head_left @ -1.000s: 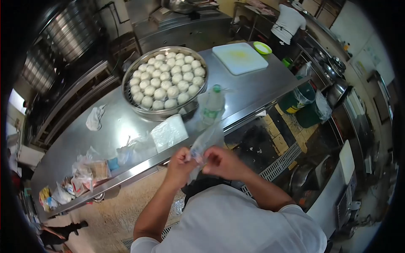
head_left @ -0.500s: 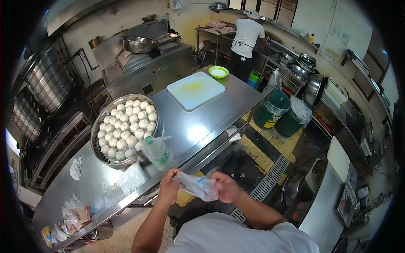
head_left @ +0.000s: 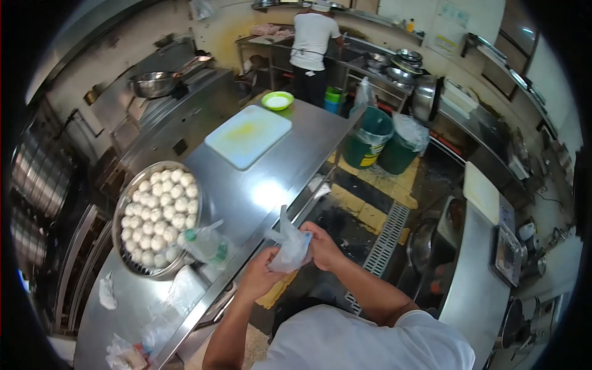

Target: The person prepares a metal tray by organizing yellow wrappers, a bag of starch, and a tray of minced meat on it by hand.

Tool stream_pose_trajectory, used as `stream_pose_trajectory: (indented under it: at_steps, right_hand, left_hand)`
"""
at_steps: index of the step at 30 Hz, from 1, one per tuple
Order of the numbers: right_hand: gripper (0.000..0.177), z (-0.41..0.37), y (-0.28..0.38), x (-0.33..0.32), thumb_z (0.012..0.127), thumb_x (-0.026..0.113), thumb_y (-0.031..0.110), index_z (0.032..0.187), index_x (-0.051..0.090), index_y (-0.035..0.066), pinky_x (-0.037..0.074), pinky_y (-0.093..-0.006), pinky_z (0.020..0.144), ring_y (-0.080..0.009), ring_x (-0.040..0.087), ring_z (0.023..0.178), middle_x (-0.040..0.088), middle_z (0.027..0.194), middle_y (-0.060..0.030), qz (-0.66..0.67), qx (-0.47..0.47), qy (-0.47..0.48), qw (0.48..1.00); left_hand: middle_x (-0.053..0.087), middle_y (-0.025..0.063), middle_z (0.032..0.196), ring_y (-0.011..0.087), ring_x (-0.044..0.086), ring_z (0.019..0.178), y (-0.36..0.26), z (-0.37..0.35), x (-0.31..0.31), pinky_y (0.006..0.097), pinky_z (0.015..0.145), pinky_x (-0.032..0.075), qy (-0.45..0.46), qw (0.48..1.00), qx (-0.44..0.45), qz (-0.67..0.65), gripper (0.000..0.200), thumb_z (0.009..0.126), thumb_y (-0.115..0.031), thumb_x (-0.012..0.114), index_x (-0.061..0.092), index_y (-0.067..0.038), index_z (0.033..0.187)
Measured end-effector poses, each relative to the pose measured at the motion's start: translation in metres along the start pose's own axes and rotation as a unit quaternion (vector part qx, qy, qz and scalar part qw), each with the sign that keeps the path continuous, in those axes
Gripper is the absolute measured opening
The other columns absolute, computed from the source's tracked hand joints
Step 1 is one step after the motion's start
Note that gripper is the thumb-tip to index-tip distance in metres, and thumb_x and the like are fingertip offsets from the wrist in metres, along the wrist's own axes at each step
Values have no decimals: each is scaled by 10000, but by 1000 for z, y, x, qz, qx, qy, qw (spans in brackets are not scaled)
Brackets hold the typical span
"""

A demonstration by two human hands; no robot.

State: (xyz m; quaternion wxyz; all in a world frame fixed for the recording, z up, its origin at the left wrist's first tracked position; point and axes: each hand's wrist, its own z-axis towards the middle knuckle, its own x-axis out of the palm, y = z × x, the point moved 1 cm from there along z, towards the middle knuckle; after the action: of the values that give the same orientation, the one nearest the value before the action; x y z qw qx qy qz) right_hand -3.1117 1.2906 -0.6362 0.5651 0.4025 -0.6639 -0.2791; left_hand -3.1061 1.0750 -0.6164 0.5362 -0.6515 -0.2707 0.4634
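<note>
A clear plastic bag (head_left: 290,251) with a small blue patch is held up between my hands at the front edge of the steel table. My left hand (head_left: 259,275) is closed on its lower left side. At its right side, my right hand (head_left: 322,248) grips it near the blue patch. The bag's top sticks up loosely; whatever may be inside cannot be made out. Left of my hands, a clear plastic bottle (head_left: 206,245) with a green cap leans beside a round metal steamer tray (head_left: 117,231) filled with several white dough buns (head_left: 161,213).
On the steel table (head_left: 259,185) lie a white cutting board (head_left: 248,137), a green bowl (head_left: 277,100), a crumpled cloth (head_left: 107,291) and more plastic bags (head_left: 157,330). Green bins (head_left: 368,139) stand beyond. A person in white (head_left: 311,40) works at the back counter.
The bag was stretched sideways between my hands; now it is bunched with its top pointing up. My hands are closer together. The camera view has turned, shifting the room left.
</note>
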Motion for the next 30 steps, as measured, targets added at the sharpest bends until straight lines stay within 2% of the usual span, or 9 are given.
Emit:
stream_pose_trajectory:
  at_steps: [5,8,12,15,19,24,28,29,30]
  right_hand:
    - [252,9,35,-28,858,667,-61,871,458,80,461,-266,781,-101,527,873,570,969,10,-314,-184,134,922]
    - [229,35,46,-57,801,669,-85,864,503,58,459,-283,800,-110,538,903,580,981,-5,-356,-180,145,905]
    - [147,60,99,-119,835,667,-60,919,637,56,510,-288,762,-103,605,851,619,910,5,-157,6,85,984]
    - [156,89,123,-163,882,655,-71,947,638,70,551,-310,778,-131,666,876,679,945,-15,45,-7,51,998]
    - [183,142,137,-194,936,569,-69,996,610,99,577,-390,847,-214,689,949,687,994,-66,239,-2,71,968]
    - [40,168,166,-168,994,545,101,1002,582,86,552,-482,942,-307,677,1022,677,1036,-129,414,41,230,880]
    - [343,193,162,-144,949,621,230,1204,607,1,531,-483,1004,-351,662,1137,678,1208,-200,419,67,387,819]
    - [520,187,171,-140,922,648,314,1301,594,-37,542,-483,1006,-366,669,1152,689,1226,-194,374,132,272,877]
    - [569,197,173,-143,925,649,333,1339,565,-48,548,-483,997,-365,672,1155,684,1246,-203,378,163,301,860]
  left_hand:
    - [617,62,938,148,605,850,-13,44,22,307,753,499,-53,994,92,31,234,797,30,738,628,-26,996]
    - [626,64,938,140,596,828,-9,80,39,305,758,502,-93,990,102,32,208,826,52,711,580,-40,960]
    - [619,27,904,120,573,784,-12,168,79,292,739,494,-225,947,86,-214,193,904,18,673,543,-80,1007]
    - [602,-7,925,94,557,783,-40,209,120,266,728,474,-149,892,-34,-425,192,961,-30,633,551,-106,1117]
    - [572,-58,902,51,534,808,-81,236,132,230,736,438,123,936,-121,-308,138,993,-129,656,615,-112,1123]
    - [582,-63,888,48,527,799,-46,265,95,235,735,442,48,964,-42,-259,128,1014,-227,685,647,-106,1024]
    - [591,-54,870,50,519,752,-48,299,65,235,672,438,-14,920,18,-390,147,1018,-245,684,649,-103,1005]
    - [589,-52,861,48,509,735,-50,315,55,232,649,429,-8,903,33,-428,152,1020,-247,680,650,-99,1002]
    - [587,-51,852,46,499,717,-51,326,45,229,626,420,-2,884,45,-466,157,1022,-249,676,651,-96,1000]
